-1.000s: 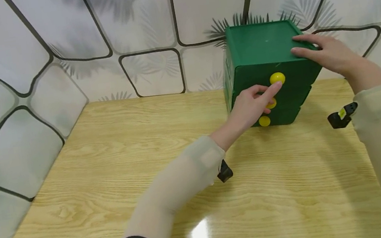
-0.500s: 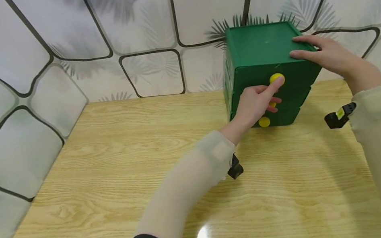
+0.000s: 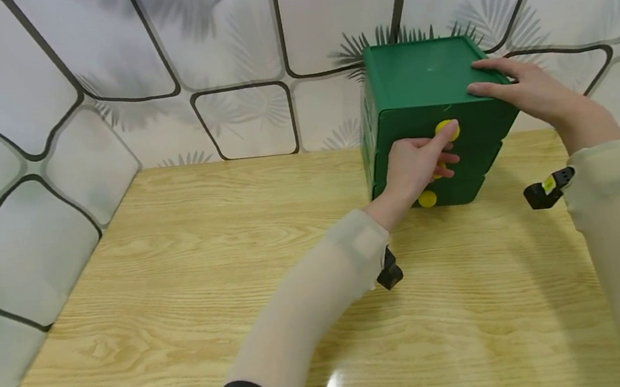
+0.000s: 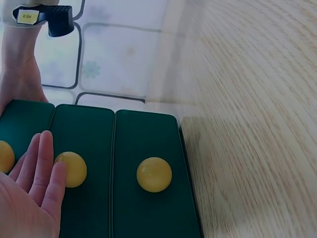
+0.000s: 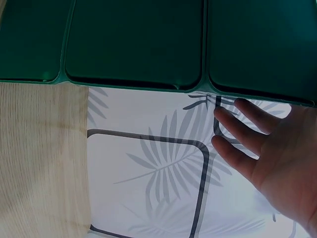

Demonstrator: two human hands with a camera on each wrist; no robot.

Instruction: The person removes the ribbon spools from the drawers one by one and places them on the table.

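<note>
A green cabinet (image 3: pixel 429 74) with three stacked drawers stands against the wall in the head view. Each drawer front carries a round yellow knob. My left hand (image 3: pixel 409 163) is at the top knob (image 3: pixel 447 128), its thumb over the knob and a finger just beneath, seeming to pinch it. In the left wrist view, the other fingers (image 4: pixel 43 161) extend nearly straight beside the middle knob (image 4: pixel 73 169). The bottom knob (image 4: pixel 154 174) is untouched. My right hand (image 3: pixel 545 88) rests on the cabinet's top right edge, thumb and finger spread; several lower fingers (image 5: pixel 242 131) reach behind its side.
The cabinet stands on a wood-grain table (image 3: pixel 190 270), near its back edge. A leaf-patterned wall covering (image 3: pixel 251 116) rises behind and at the left. Small black wrist cameras hang below both sleeves.
My left hand has shifted slightly right and its thumb has come up over the top knob. My right hand stays on the cabinet, which has not visibly moved.
</note>
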